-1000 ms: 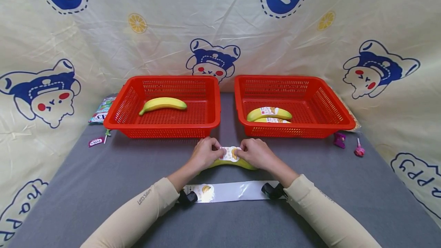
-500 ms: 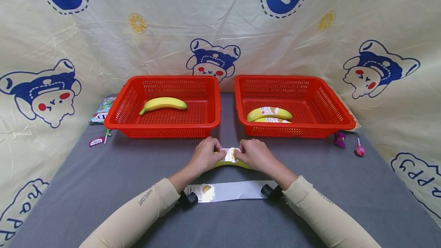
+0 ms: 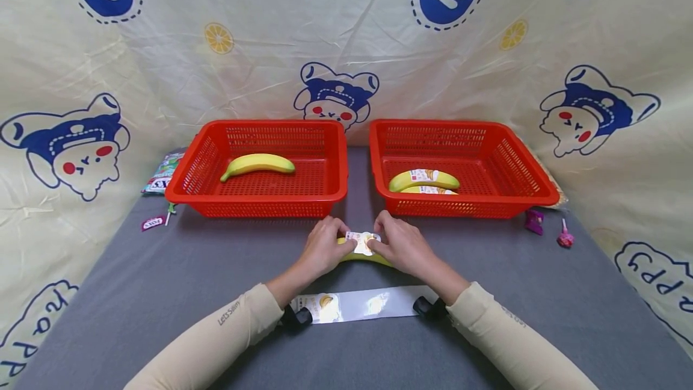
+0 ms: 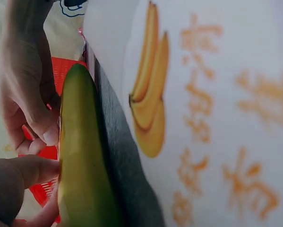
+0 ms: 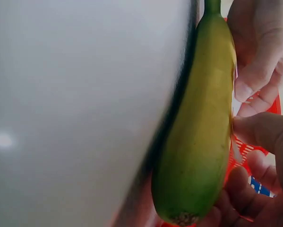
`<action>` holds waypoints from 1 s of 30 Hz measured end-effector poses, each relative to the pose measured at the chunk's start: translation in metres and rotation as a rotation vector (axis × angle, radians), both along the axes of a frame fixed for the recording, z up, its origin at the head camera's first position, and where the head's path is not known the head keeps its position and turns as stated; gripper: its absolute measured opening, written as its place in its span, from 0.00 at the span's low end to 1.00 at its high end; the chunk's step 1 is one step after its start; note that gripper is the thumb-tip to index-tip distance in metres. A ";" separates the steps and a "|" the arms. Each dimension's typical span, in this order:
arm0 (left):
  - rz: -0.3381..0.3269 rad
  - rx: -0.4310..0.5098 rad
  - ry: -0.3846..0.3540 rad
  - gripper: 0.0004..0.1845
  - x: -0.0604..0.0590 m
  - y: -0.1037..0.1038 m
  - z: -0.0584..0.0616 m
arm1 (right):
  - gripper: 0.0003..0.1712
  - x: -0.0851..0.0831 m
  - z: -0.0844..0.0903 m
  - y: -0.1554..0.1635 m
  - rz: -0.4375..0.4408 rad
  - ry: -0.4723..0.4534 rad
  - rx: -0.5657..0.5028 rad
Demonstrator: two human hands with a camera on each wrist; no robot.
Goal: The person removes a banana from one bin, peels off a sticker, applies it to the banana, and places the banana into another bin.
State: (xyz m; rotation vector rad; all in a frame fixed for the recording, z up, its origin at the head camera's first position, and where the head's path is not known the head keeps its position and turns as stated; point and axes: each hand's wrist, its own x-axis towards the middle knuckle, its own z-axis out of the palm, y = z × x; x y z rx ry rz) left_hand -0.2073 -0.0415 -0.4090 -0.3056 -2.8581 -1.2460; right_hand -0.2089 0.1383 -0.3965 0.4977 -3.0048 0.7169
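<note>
On the table between my hands lies a banana (image 3: 365,259), its green end toward the camera in the right wrist view. A white sticker (image 3: 361,242) with a banana picture covers its upper side; from the wrists only its thin edge shows. My left hand (image 3: 323,245) holds the sticker's left end, thumb on its face and fingers curled behind. Opposite it, my right hand (image 3: 405,244) keeps its thumb on the right end, the index finger raised above. Nearer me is a glossy backing strip (image 3: 373,304) with a printed banana label at its left.
One banana (image 3: 257,164) lies in the left red basket (image 3: 254,198). Two labelled bananas (image 3: 425,180) lie in the right red basket (image 3: 465,204). A snack bag (image 3: 161,174), a lollipop (image 3: 565,236) and a purple wrapped candy (image 3: 533,221) sit near the sides.
My right index finger has lifted from the sticker's edge while the thumb stays on it. The left hand has barely moved. Both baskets look the same.
</note>
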 end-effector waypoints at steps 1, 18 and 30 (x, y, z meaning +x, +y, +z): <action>0.011 0.023 -0.016 0.17 0.000 0.000 0.000 | 0.17 0.001 0.000 0.000 0.012 0.019 -0.006; -0.056 0.057 0.044 0.05 0.007 -0.002 -0.002 | 0.09 0.006 -0.007 -0.001 0.103 0.149 -0.024; -0.058 0.000 0.041 0.07 0.007 -0.002 -0.002 | 0.13 0.006 -0.009 -0.002 0.112 0.181 0.029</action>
